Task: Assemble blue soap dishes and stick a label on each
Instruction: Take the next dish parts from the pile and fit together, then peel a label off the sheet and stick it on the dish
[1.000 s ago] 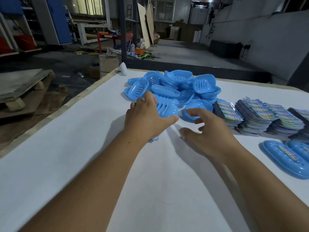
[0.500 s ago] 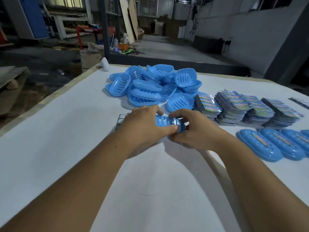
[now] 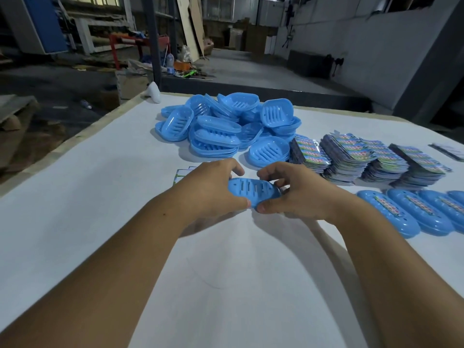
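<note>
Two hands on one blue soap dish point(image 3: 253, 191), held just above the white table point(image 3: 100, 197), centre of view. Left hand point(image 3: 211, 189) grips the dish's left end, thumb at the near edge, fingers curled over the far edge. Right hand point(image 3: 296, 194) grips the right end the same way, thumb tip at the near edge almost touching the left thumb. Dish long axis runs left-right, slightly tilted down toward the right; slotted face up toward camera, row of short slots across it.

Pile of loose dish parts point(image 3: 226, 126) further back on the table, jumbled, several tilted or on edge, ribbed insides showing. Stacks of colourful labels point(image 3: 361, 156) right of the pile, fanned in rows; print is multicoloured but too small to read. Few more label sheets point(image 3: 182, 173) lying flat just behind the left hand, partly hidden, text not readable.

Finished dishes point(image 3: 406, 212) in a row at the right edge, side by side and touching, long axes running diagonally near-right to far-left, each with a colourful label strip along its top; writing not legible.

Small white object point(image 3: 153, 92) at the far left corner of the table
</note>
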`<state>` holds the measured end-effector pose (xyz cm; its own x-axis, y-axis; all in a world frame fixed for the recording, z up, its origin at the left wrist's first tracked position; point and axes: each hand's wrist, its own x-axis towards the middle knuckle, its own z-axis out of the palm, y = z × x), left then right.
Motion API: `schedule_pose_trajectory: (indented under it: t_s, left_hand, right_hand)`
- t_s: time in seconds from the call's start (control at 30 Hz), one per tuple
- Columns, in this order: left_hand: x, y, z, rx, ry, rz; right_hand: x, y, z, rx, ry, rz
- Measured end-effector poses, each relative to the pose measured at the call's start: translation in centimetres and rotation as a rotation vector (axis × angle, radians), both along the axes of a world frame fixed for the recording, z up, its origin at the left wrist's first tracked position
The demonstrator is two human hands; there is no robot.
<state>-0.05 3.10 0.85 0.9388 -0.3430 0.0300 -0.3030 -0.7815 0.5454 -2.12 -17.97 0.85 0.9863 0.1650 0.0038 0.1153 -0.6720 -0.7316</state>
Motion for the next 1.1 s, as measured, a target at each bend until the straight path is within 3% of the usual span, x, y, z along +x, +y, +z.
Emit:
schedule_pose_trajectory:
  t_s: [0.17, 0.27, 0.33, 0.53, 0.7, 0.87, 1.0, 1.1]
  left_hand:
    - [0.7, 1.5, 0.9, -0.092, -0.017, 0.183]
    - [1.5, 3.5, 1.7, 0.031, -0.152, 0.423]
    - [1.6, 4.5, 2.0, 0.141, -0.114, 0.511]
    - [1.1, 4.8, 2.1, 0.279, 0.012, 0.45]
    - [1.1, 4.7, 2.0, 0.086, 0.068, 0.454]
    - [1.5, 4.7, 1.3, -0.31, 0.197, 0.491]
    - [2.0, 4.5, 1.4, -0.458, 0.158, 0.467]
    - [1.8, 3.5, 2.1, -0.704, 0.188, 0.432]
  right_hand:
    - [-0.1, -0.1, -0.1, 0.04, 0.004, -0.002]
    - [-0.2, -0.1, -0.1, 0.118, -0.021, -0.039]
    - [-0.2, 0.0, -0.1, 0.098, -0.057, -0.047]
    - [0.2, -0.2, -0.2, 0.049, -0.125, -0.058]
    - [0.4, -0.1, -0.4, 0.05, -0.152, -0.044]
    - [0.5, -0.1, -0.4, 0.05, -0.175, -0.044]
    - [0.5, 0.4, -0.4, 0.083, -0.226, -0.09]
    - [0.4, 1.2, -0.3, 0.169, -0.26, -0.132]
